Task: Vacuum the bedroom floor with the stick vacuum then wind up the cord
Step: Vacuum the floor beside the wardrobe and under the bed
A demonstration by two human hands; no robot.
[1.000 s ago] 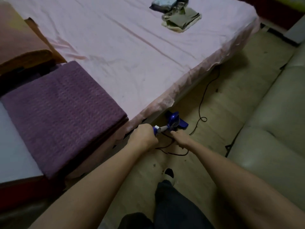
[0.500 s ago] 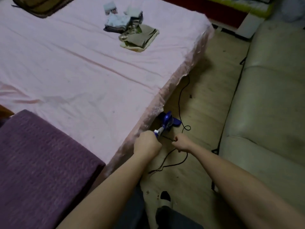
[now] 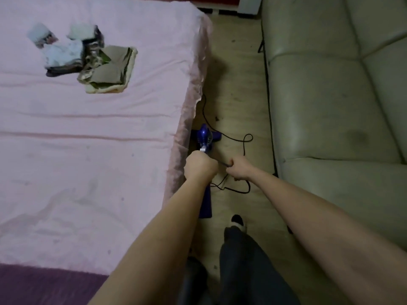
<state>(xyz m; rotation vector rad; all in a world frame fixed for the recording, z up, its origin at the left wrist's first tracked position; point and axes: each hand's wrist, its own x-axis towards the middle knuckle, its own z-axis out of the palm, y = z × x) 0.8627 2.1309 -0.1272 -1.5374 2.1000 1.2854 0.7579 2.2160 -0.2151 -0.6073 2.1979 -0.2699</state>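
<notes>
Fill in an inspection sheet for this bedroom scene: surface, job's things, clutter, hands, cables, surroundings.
Surface: wooden floor, dark specks on it.
Job's things: blue vacuum on the floor beside the bed.
Clutter: folded cloths on the bed.
Hands: left hand grips the vacuum handle; right hand holds the cord.
Cables: black cord loose and looped on the floor.
Surroundings: pink bed, pale sofa.
</notes>
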